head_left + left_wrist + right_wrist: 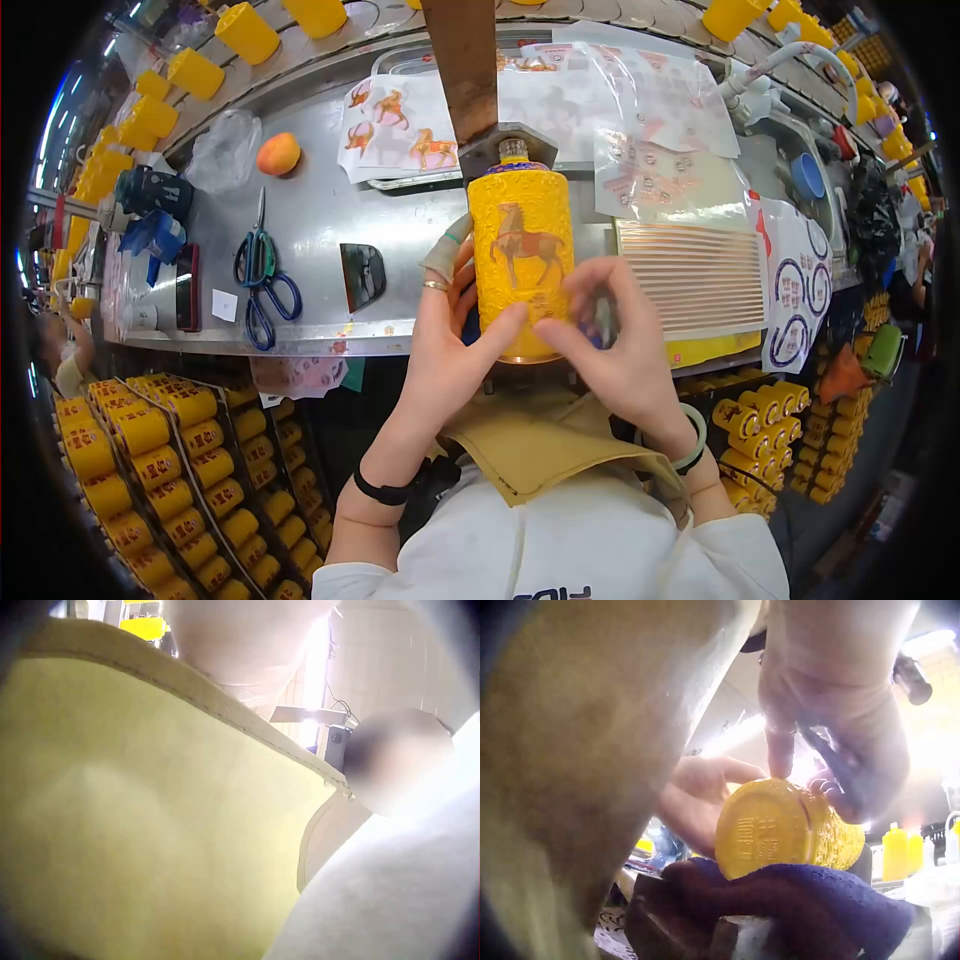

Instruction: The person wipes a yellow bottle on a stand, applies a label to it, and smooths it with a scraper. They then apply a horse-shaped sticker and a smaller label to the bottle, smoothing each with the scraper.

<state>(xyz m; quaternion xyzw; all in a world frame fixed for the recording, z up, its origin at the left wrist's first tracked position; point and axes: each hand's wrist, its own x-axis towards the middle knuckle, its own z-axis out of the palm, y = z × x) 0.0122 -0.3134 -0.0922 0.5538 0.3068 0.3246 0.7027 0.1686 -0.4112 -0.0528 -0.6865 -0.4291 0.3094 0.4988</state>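
A yellow embossed bottle [500, 190] lies with its neck away from me, a brown-gold horse picture [528, 245] on its upper face. My left hand [440, 325] grips its left side, fingers curled round and thumb on the lower front. The right hand [625, 345] is at the lower right, thumb touching the bottle and the other fingers bent and blurred. In the right wrist view the bottle's base [757, 836] faces the camera, resting over a blue cloth [832, 896]. The left wrist view shows mostly a tan apron [150, 795]; its hand's fingers are hidden.
Scissors [262, 270], a peach [278, 154] and a dark curved piece [362, 278] lie left on the metal table [310, 225]. Horse decal sheets [400, 125] lie behind; a striped sheet [690, 275] lies right. An upright beam [462, 60] rises beyond the bottle. Racked yellow bottles [150, 465] stand below left.
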